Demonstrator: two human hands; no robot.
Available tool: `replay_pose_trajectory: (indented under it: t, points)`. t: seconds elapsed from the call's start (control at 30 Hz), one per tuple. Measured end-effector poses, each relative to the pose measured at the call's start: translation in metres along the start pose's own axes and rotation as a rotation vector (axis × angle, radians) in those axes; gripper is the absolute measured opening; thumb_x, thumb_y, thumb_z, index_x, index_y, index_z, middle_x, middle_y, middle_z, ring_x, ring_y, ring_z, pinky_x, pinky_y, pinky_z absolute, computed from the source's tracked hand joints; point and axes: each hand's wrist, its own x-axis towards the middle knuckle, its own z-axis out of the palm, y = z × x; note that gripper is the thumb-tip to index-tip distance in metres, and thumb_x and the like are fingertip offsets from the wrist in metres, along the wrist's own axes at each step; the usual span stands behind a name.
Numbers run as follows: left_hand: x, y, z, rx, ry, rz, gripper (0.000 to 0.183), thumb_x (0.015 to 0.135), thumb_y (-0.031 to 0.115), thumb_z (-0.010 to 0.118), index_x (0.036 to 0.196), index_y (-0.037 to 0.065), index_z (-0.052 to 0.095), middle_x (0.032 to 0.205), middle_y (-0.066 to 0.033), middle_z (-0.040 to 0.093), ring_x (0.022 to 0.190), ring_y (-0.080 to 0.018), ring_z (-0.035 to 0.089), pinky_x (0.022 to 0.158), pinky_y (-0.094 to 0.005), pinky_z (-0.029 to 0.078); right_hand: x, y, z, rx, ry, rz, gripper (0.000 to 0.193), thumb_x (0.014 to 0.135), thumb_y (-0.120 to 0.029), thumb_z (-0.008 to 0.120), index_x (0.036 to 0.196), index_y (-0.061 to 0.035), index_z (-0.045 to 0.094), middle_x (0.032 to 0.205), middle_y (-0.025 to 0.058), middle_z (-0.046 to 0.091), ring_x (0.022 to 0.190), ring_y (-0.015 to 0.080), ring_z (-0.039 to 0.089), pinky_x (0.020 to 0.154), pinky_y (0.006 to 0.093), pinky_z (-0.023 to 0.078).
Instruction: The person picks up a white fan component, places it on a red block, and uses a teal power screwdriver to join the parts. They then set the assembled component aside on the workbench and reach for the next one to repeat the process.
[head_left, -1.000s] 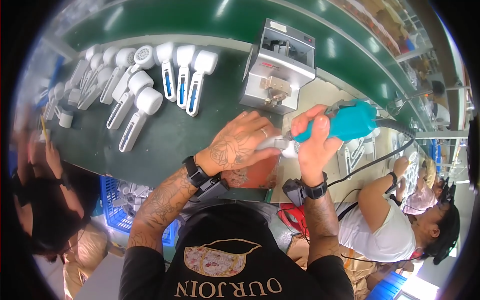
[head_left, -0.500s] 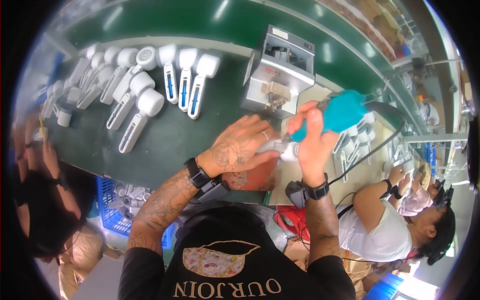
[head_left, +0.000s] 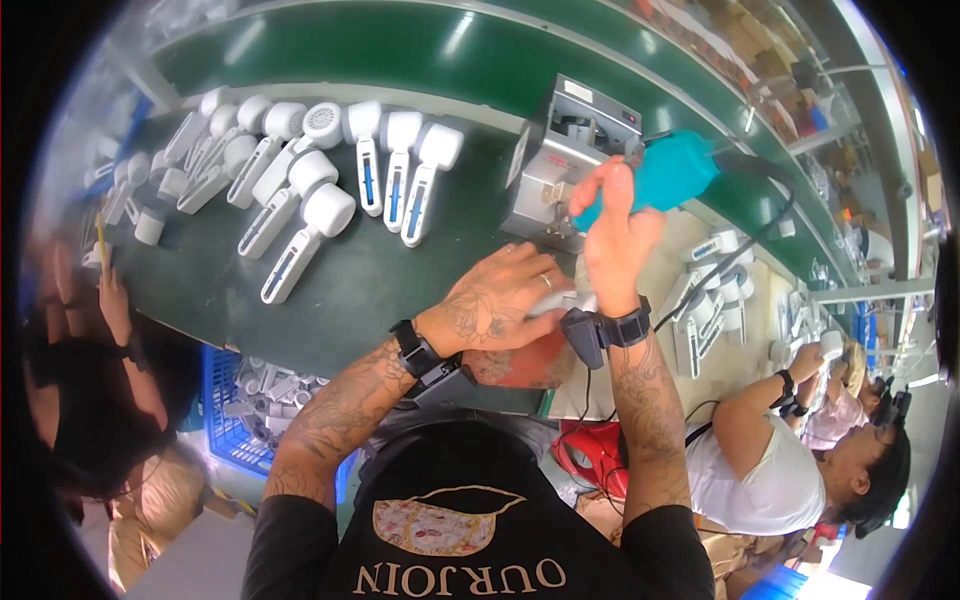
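The teal, rounded handheld power tool point(head_left: 675, 172) is held raised at right, slanting down leftward; the white plastic piece point(head_left: 563, 301), mostly hidden, is held nearer, apart from it.

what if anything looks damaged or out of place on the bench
The red patch near the left hand looks scuffed and blotchy, unlike the plainer green bench beside it; I can't tell whether it's wear or a mat.

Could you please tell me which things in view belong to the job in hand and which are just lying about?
Job, judging by grip:
teal rounded power tool, in the right hand
white plastic piece, in the left hand

Apparently just nearby:
white round-headed plastic handheld units
silver boxy metal machine
blue plastic lattice basket
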Motion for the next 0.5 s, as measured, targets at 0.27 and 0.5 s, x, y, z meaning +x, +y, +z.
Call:
replay_pose_trajectory:
  t: [0.27, 0.5]
  points:
    - [0.001, -0.006, 0.001, 0.025, 0.007, -0.021, 0.029, 0.088, 0.021, 0.067, 0.114, 0.009, 0.068, 0.103, -0.0081, 0.064, 0.096, -0.0282, 0.058, 0.088, -0.0403, 0.046, -0.052, -0.048, -0.043, 0.088, 0.023, 0.114, 0.041, 0.103, -0.037, 0.055, 0.107, 0.003, 0.053, 0.069, 0.0072, 0.052, 0.062, 0.0171, 0.052, 0.058, 0.0318, 0.044]
    - [0.0, -0.002, 0.002, 0.013, -0.01, -0.035, 0.025, 0.088, 0.022, 0.067, 0.107, 0.007, 0.067, 0.101, -0.0081, 0.06, 0.096, -0.0282, 0.055, 0.085, -0.0399, 0.046, -0.077, -0.041, -0.052, 0.011, 0.039, 0.151, 0.054, 0.097, -0.049, 0.061, 0.106, 0.0035, 0.051, 0.068, 0.0078, 0.053, 0.061, 0.019, 0.053, 0.059, 0.033, 0.045]
